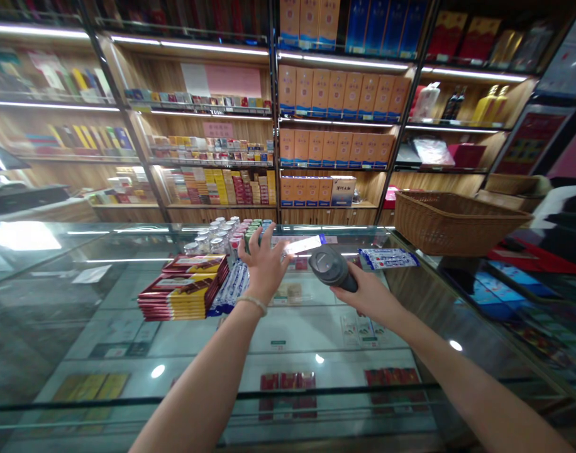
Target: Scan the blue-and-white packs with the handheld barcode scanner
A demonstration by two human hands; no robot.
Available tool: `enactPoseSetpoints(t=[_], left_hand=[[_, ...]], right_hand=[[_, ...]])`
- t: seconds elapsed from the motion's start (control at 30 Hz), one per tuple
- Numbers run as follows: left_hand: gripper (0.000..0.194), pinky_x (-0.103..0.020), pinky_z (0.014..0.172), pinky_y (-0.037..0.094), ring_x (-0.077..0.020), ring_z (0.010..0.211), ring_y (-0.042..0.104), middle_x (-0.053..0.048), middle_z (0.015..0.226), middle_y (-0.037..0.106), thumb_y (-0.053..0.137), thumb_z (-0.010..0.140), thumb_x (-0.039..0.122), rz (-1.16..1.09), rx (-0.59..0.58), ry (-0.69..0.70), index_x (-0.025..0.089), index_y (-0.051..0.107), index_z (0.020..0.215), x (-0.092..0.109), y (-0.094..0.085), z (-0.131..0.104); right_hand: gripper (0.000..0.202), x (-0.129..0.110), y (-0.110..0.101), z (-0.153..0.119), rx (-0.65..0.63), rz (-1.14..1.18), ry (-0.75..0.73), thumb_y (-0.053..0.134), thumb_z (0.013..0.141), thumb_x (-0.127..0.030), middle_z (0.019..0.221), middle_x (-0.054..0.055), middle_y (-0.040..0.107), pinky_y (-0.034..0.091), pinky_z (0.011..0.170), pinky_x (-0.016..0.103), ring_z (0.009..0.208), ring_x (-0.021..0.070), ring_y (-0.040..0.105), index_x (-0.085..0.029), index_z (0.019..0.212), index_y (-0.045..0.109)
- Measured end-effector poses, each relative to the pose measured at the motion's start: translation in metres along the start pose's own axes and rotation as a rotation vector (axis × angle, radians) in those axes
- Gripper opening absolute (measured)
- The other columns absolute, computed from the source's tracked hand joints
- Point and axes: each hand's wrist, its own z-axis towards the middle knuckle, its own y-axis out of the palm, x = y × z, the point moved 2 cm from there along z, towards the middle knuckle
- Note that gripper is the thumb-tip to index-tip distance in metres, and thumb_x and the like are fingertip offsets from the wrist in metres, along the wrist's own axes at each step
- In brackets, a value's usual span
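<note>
Glass worktop (307, 330) lies open toward its near edge, left hand (265, 267) pinching a blue-ended packet (305, 244) by its left end, right hand (366, 292) clasping a scanner (329, 266).

Bar stack (179, 296) on glass counter (307, 333), left; basket (458, 220) right; scanner (330, 267) between (shelves (146, 69) behind counter).

the right hand (370, 296) grips a scanner (331, 267) over the glass counter (316, 343), its head by a lit packet (307, 244) at the left hand's (264, 267) thumb; the grip there is unclear. left of that hand lie blue packs (230, 289) and stacked bars (179, 290). cans (213, 236) stand near the far edge, a basket (458, 223) by the far right corner.
</note>
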Motion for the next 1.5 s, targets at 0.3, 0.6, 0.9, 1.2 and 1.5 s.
enactPoseSetpoints(t=[0.3,0.6,0.9,1.2,1.5], left_hand=[[0.022,-0.071,0.119,0.012,-0.0398,0.149,0.035,-0.006,0.162,0.048,0.075,0.087,0.036,0.02,-0.03,-0.018,0.033,0.075,0.108,0.002,0.0,0.0],[0.022,-0.07,0.119,0.013,-0.0397,0.15,0.034,-0.005,0.163,0.048,0.075,0.087,0.037,0.05,-0.065,-0.041,0.034,0.076,0.109,0.004,-0.003,0.001],[0.022,-0.07,0.119,0.012,-0.0401,0.15,0.034,-0.006,0.162,0.047,0.074,0.087,0.037,0.029,-0.047,-0.025,0.033,0.076,0.109,0.002,0.001,0.0],[0.025,-0.07,0.12,0.012,-0.0396,0.15,0.034,-0.006,0.162,0.048,0.076,0.085,0.036,0.024,-0.047,-0.025,0.033,0.075,0.11,0.004,-0.001,0.001],[0.025,-0.069,0.12,0.012,-0.039,0.15,0.035,-0.005,0.162,0.048,0.076,0.085,0.035,0.011,-0.049,-0.028,0.034,0.076,0.11,0.005,-0.002,0.001]], right_hand=[[0.045,-0.001,-0.002,-0.001,0.051,-0.068,-0.088,0.067,0.084,-0.045,0.1,0.007,0.076,0.05,0.068,0.03,0.087,0.0266,0.074,-0.024,0.122,0.057],[0.046,0.008,-0.007,0.007,0.144,-0.453,-0.112,0.062,0.092,-0.044,0.111,0.012,0.078,0.052,0.079,0.036,0.102,0.0339,0.074,-0.022,0.133,0.06],[0.046,0.035,-0.023,0.026,0.206,-0.685,0.027,0.06,0.097,-0.049,0.116,0.014,0.077,0.052,0.08,0.035,0.101,0.0311,0.075,-0.02,0.134,0.062],[0.045,0.058,-0.008,0.035,0.029,-0.714,-0.047,0.063,0.094,-0.044,0.113,0.012,0.078,0.052,0.084,0.034,0.103,0.0296,0.074,-0.021,0.132,0.063],[0.039,0.076,0.001,0.039,0.023,-0.649,-0.178,0.069,0.088,-0.038,0.133,0.015,0.068,0.048,0.11,0.039,0.126,0.0289,0.063,-0.017,0.121,0.07]])
